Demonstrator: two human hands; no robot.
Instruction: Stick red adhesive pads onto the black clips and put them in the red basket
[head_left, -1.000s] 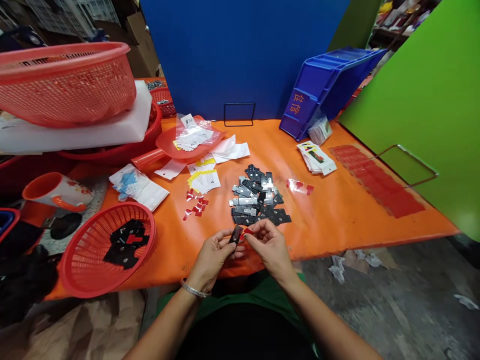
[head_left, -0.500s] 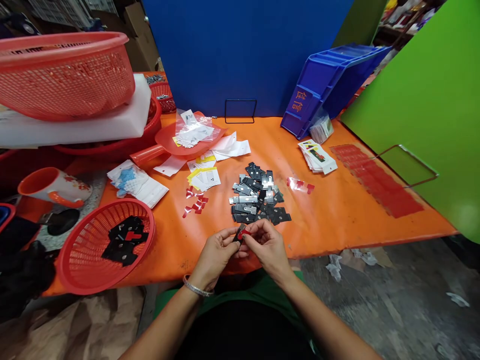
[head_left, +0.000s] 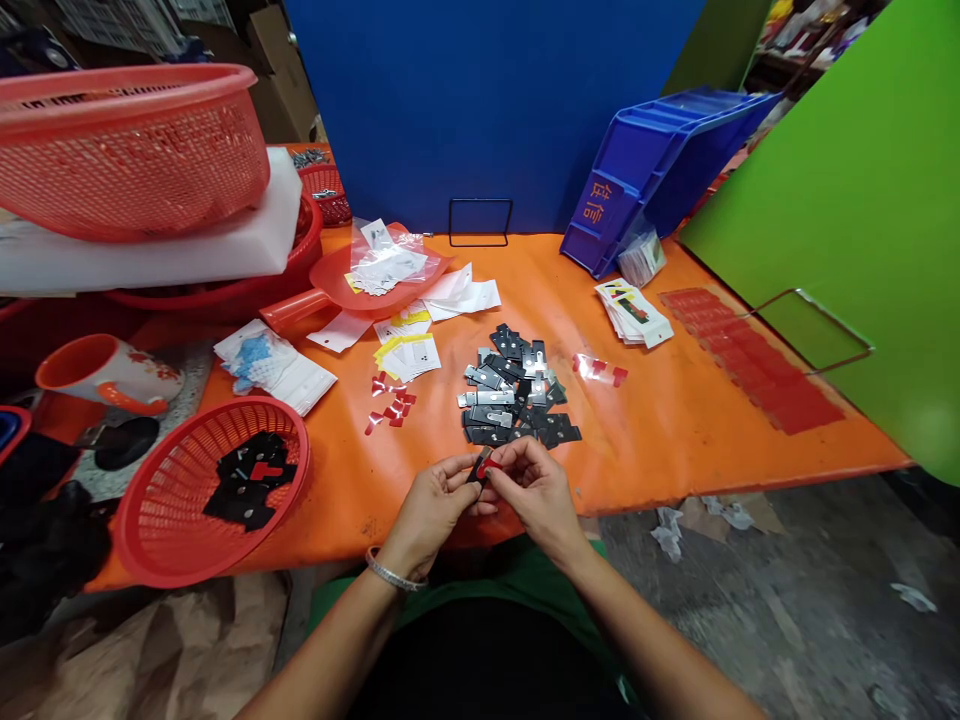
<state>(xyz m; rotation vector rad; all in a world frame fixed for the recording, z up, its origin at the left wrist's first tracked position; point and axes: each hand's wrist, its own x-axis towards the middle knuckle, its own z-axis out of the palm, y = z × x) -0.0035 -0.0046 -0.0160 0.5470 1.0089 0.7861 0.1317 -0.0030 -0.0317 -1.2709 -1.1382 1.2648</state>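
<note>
At the table's near edge, my left hand (head_left: 431, 505) is closed around a small flat black piece (head_left: 474, 478) with a silvery end. My right hand (head_left: 540, 500) pinches a small red sticker (head_left: 490, 467) against that piece; my fingers partly hide where the two meet. Just beyond my hands lies a pile of similar black and silver flat pieces (head_left: 510, 390). Red stickers (head_left: 391, 405) are scattered left of the pile, and a clear strip with red stickers (head_left: 600, 370) lies to its right.
At left stands a red basket (head_left: 150, 540) holding black pieces, one with red on it. A mug (head_left: 105, 375), a red dustpan (head_left: 330, 285) and white cards (head_left: 409, 357) lie around it. A blue bin (head_left: 600, 215) and a card stack (head_left: 635, 315) are at back right.
Hardly anything differs. Both hands stay in place around the black piece, with only slight finger movement at the red sticker.
</note>
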